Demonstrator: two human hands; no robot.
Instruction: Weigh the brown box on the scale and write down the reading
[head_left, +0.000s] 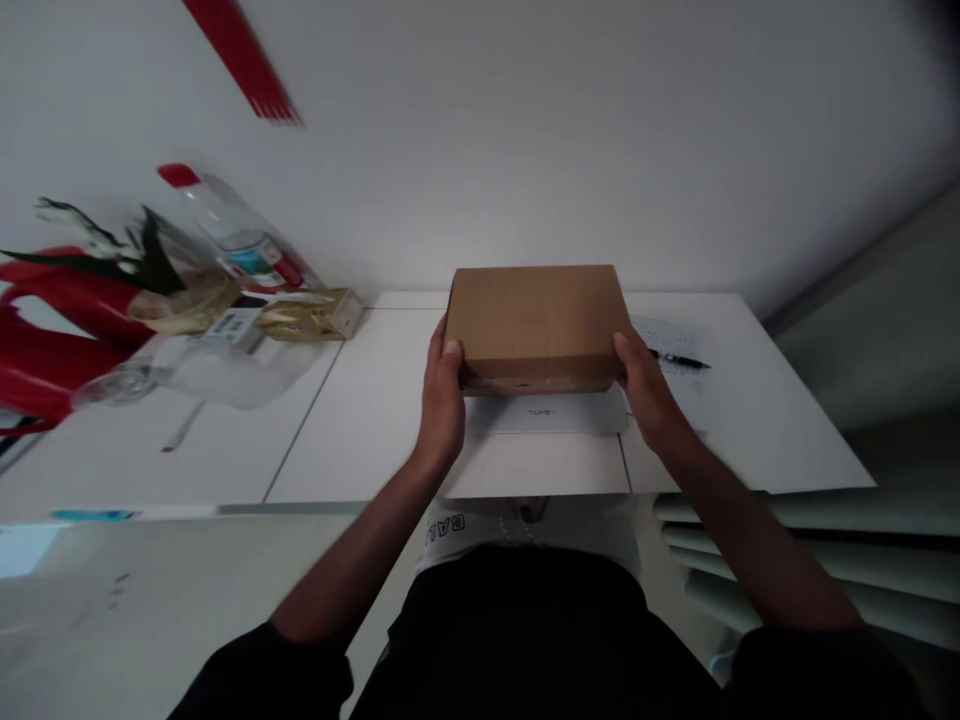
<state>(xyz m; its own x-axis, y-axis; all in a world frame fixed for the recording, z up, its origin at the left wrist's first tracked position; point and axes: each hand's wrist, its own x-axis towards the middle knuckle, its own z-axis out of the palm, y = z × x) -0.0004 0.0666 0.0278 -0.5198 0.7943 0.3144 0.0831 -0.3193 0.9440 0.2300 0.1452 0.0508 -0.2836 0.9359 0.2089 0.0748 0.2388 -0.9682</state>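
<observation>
A brown cardboard box (540,312) is gripped between my two hands over the middle of the white counter. My left hand (442,395) clasps its left side, thumb at the near corner, with the other fingers mostly hidden. On the opposite side, my right hand (643,385) holds it in the same way. Below the box lies a flat white box (544,413) with small dark lettering, partly covered. A printed paper sheet (679,345) with a black pen (680,360) on it lies just right of my right hand.
At the left of the white counter (360,420) stand a clear bottle with a red cap (240,235), red pitchers (52,365), a clear empty bottle lying down (217,372), a gold packet (304,318) and a plant (154,255). A wall rises behind.
</observation>
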